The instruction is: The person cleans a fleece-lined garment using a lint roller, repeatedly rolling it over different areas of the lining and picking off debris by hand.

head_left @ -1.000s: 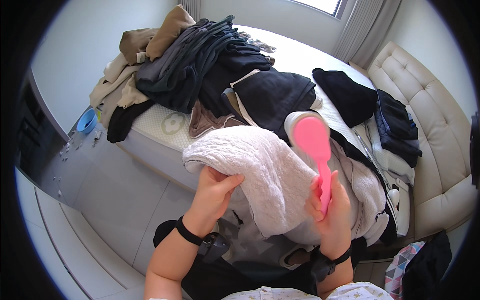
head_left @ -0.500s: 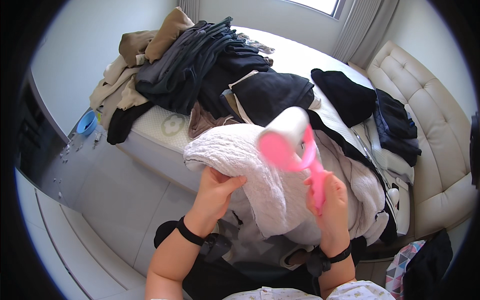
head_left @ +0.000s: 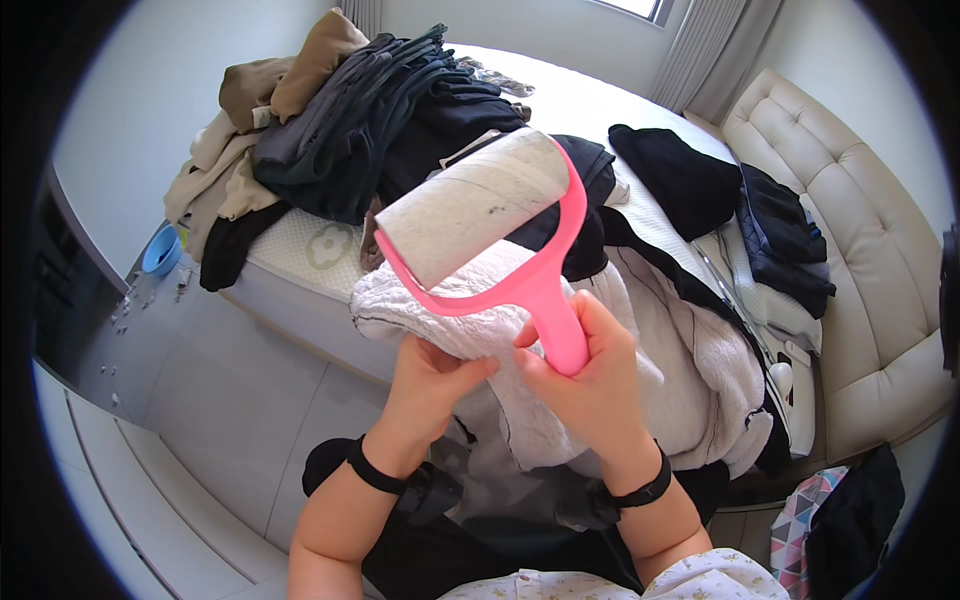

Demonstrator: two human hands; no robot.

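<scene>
A lint roller with a pink frame is raised above the bed, its white cylinder speckled with dark bits and lint. My right hand is closed round its pink handle. Below the roller spreads a white fleece garment, with dark edging along its seams, draped over the bed's near side. My left hand pinches the garment's left end between thumb and fingers. The garment's middle is partly covered by the roller and my right hand.
Dark trousers lie heaped at the far left of the bed. Folded black clothes rest near the padded headboard. A blue basin and scattered white scraps are on the floor at left. A patterned bag stands lower right.
My right hand has moved left and turned the lint roller, so its cylinder now faces me broadside. The left hand keeps its pinch on the garment. The view has shifted slightly.
</scene>
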